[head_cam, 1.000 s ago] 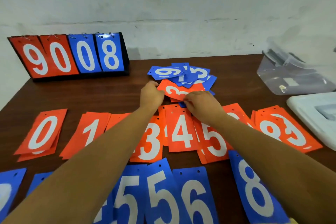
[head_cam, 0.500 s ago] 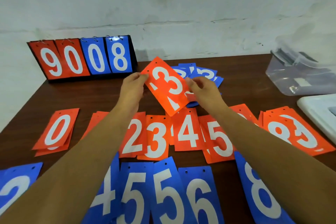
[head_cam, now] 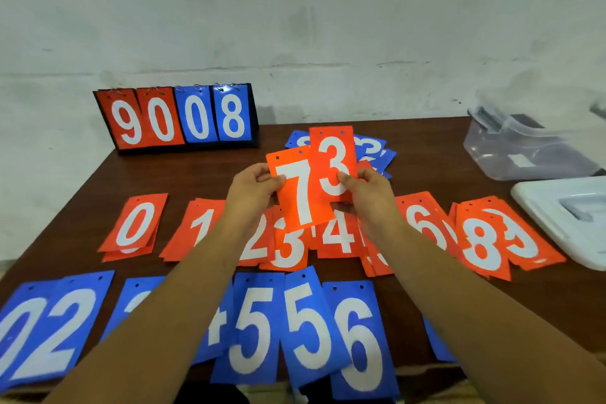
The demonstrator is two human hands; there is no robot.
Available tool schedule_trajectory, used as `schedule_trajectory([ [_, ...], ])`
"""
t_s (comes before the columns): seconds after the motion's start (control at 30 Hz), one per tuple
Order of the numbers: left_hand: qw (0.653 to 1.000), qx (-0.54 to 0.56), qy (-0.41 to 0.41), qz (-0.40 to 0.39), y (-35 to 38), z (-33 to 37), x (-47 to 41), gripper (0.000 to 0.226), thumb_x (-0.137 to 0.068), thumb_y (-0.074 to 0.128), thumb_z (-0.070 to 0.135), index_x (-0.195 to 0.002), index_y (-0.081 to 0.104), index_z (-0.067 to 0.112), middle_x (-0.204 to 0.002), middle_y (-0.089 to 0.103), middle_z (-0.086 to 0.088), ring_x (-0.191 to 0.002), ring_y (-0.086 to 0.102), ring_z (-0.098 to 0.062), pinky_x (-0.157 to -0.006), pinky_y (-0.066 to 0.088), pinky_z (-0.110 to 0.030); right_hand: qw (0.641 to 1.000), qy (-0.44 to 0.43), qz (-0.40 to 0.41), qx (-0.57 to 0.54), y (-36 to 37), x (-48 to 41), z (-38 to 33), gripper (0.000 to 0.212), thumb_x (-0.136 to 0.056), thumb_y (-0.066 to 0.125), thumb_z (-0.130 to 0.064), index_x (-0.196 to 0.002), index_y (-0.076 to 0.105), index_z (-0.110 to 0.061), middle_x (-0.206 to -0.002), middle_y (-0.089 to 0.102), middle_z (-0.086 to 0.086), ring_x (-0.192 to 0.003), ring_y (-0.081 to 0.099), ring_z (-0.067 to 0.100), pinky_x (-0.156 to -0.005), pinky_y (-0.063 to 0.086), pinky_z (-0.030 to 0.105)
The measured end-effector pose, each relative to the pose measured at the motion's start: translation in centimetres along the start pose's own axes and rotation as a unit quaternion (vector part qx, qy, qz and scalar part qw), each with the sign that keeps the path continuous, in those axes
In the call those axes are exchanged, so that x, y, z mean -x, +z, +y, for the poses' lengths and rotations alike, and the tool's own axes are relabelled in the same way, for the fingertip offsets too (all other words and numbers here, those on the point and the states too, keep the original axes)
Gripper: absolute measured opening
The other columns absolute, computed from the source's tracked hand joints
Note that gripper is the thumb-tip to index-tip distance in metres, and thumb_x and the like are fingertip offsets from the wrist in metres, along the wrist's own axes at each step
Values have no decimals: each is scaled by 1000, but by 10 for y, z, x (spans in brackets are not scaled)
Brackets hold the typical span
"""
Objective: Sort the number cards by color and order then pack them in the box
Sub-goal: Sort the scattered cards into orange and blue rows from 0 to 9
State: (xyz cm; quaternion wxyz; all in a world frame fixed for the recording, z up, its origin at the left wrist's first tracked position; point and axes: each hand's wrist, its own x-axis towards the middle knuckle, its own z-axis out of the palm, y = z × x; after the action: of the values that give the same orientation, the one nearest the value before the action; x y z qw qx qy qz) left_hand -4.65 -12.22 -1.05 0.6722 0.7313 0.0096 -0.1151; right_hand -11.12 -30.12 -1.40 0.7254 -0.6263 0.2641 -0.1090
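At frame centre my left hand (head_cam: 253,189) pinched the orange 7 (head_cam: 303,198), my right hand (head_cam: 370,197) the orange 3 (head_cam: 333,154); each, I judged, wanted squaring into the orange row (head_cam: 341,236) below

held orange cards (head_cam: 303,197): 2 | scoreboard (head_cam: 177,118): 1 | clear box (head_cam: 524,157): 1 | lid (head_cam: 557,226): 1

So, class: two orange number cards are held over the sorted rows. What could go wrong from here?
The orange card with a white 7 in the left hand overlaps the orange card with a white 3 in the right hand; both could land on one pile.
The orange 6 pile and orange 8 pile lie close together, so the 7 may cover a neighbour.
The left forearm passes over the orange 2 pile and could drag it askew.
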Motion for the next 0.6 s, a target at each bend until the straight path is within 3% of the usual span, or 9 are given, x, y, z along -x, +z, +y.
schedule_trajectory([
  [0.07, 1000, 15, -4, 27, -8, -6, 10, 28, -94, 66, 16, -122, 63, 16, -110, 72, -2, -99, 70, -17, -83, 60, -35, 1000, -2, -6, -25, -3, 14, 3, 7, -92, 67, -28, -95, 60, -29, -105, 67, -3, -97, 69, 21, -76, 61, 45],
  [0.27, 998, 43, -9, 37, -27, -12, 42, 22, -94, 66, 19, -115, 63, 22, -109, 72, -1, -98, 72, -21, -86, 60, -45, 997, 3, -57, -56, -2, 49, 11, 25, -90, 69, -26, -114, 63, -19, -108, 70, -1, -93, 71, 18, -68, 61, 36],
  [0.47, 997, 56, 19, -52, -34, -15, 70, 25, -93, 67, 25, -118, 66, 18, -108, 75, -5, -96, 74, -24, -83, 61, -44, 995, 38, -93, 17, 15, 69, 27, 19, -88, 71, -25, -102, 66, -14, -100, 73, 2, -88, 72, 18, -76, 61, 40],
  [0.6, 997, 40, 39, -62, -38, -22, 79, 25, -89, 72, 18, -113, 67, 22, -101, 77, 0, -90, 75, -19, -71, 62, -33, 993, 32, -107, 49, 29, 79, 35, 38, -79, 80, -23, -112, 61, -15, -107, 71, 7, -87, 73, 24, -76, 61, 45],
])
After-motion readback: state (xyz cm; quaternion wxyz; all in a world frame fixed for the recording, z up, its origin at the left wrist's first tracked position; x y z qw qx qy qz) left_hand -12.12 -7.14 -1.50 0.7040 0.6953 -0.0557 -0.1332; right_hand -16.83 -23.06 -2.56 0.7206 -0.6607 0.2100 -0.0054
